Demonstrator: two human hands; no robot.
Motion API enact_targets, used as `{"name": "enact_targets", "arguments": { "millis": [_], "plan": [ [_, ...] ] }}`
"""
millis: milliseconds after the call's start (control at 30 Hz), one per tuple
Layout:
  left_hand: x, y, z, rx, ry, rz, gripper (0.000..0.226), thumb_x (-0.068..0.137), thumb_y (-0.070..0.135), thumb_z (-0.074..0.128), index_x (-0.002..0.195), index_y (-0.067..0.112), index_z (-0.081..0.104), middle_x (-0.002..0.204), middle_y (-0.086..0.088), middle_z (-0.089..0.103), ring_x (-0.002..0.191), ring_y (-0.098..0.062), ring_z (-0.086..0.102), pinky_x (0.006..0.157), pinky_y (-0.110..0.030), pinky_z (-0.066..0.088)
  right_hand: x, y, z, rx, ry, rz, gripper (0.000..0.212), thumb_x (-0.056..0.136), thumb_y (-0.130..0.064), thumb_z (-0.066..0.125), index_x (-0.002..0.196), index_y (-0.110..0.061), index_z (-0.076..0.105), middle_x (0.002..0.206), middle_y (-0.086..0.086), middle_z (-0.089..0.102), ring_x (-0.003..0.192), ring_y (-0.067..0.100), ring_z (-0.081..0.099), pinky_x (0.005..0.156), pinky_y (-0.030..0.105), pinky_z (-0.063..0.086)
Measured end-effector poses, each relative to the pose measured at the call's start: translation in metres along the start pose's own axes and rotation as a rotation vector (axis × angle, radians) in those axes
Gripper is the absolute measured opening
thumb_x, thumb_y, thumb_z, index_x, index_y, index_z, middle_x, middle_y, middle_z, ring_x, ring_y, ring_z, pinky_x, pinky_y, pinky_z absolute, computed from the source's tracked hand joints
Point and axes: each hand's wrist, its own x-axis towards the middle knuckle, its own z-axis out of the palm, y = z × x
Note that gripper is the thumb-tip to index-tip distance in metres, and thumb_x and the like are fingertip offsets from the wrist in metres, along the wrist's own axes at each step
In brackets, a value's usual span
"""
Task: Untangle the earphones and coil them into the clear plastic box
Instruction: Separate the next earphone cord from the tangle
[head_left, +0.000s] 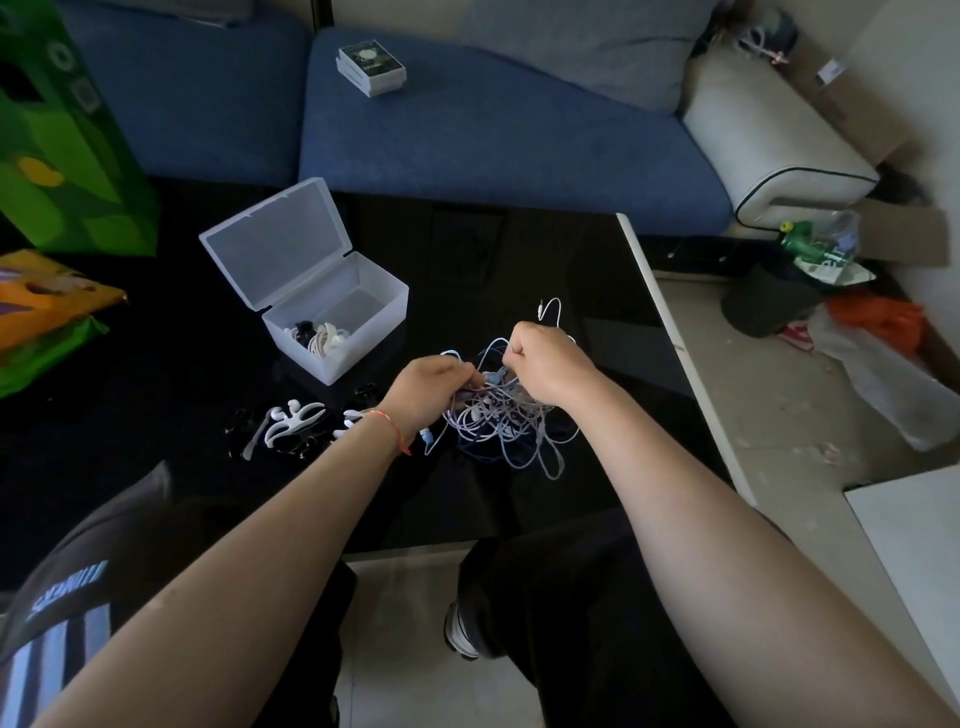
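On your left, the box (332, 317) stands open on the dark surface (519, 260), lid tipped back, with one coiled set already lying in its near corner. Just in front of it lie a few white winders (293, 421) and dark ones, loose on the surface.

Your left hand (431, 395) is curled into the near side of the tangle (509, 415), pinching several strands at once. The earphones hang as a pale, limp knot between both hands, lifted just above the surface, with loops drooping below. Your right hand (545, 364) is closed on strands at the top of the knot, and a free end with a plug (541, 310) arcs up beyond it.

Judging by the droop, the cords are light, soft and springy, and will snag rather than slide. Thin wire likely tears at the buds and plug, so pull gently. That free plug end looks like the best place to start: hold the cord just behind it and feed it back through the loops.
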Motion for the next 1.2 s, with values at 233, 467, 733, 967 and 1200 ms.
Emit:
{"name": "enact_targets", "arguments": {
  "millis": [233,467,733,967,1200],
  "plan": [
    [0.0,0.001,0.001,-0.068,0.056,0.041,0.029,0.102,0.02,0.05,0.095,0.003,0.072,0.083,-0.005,0.071,0.078,-0.015,0.066,0.091,-0.041,0.055,-0.004,-0.003,-0.006,-0.035,-0.065,0.028,0.01,0.092,-0.009,0.063,0.082,-0.007,0.063,0.09,0.011,0.068,0.081,0.029,0.067,0.066,0.036,0.052],
    [-0.006,0.0,-0.001,-0.072,-0.016,0.044,0.024,0.101,0.019,0.053,0.099,0.011,0.076,0.102,-0.007,0.075,0.107,-0.025,0.067,0.104,-0.043,0.049,-0.01,-0.001,-0.017,0.177,-0.094,0.037,0.006,0.087,-0.002,0.063,0.092,-0.001,0.066,0.081,-0.006,0.06,0.066,0.009,0.056,0.056,0.02,0.042],
    [-0.008,0.003,0.002,-0.029,0.003,0.083,0.021,0.101,0.024,0.054,0.102,0.019,0.075,0.101,-0.007,0.075,0.102,-0.022,0.069,0.097,-0.038,0.054,-0.003,0.002,-0.012,0.415,-0.118,0.097,0.025,0.086,-0.002,0.059,0.093,-0.025,0.063,0.093,0.01,0.071,0.069,0.018,0.063,0.063,0.032,0.056],
    [-0.01,0.002,0.006,0.079,-0.002,0.127,0.024,0.096,0.029,0.063,0.081,0.039,0.079,0.109,-0.029,0.065,0.083,-0.021,0.056,0.089,-0.047,0.052,-0.006,-0.003,-0.013,0.469,-0.105,0.067,0.028,0.086,-0.001,0.058,0.105,-0.02,0.064,0.096,0.01,0.069,0.075,0.019,0.061,0.068,0.037,0.056],
    [-0.005,-0.001,0.011,0.123,-0.004,0.05,0.03,0.095,0.026,0.063,0.091,-0.001,0.073,0.097,-0.032,0.065,0.077,-0.023,0.057,0.077,-0.04,0.051,-0.01,-0.006,-0.016,0.183,-0.103,0.027,0.02,0.087,-0.006,0.053,0.102,-0.007,0.067,0.084,-0.001,0.06,0.063,0.016,0.05,0.059,0.031,0.041]
  ]
}}
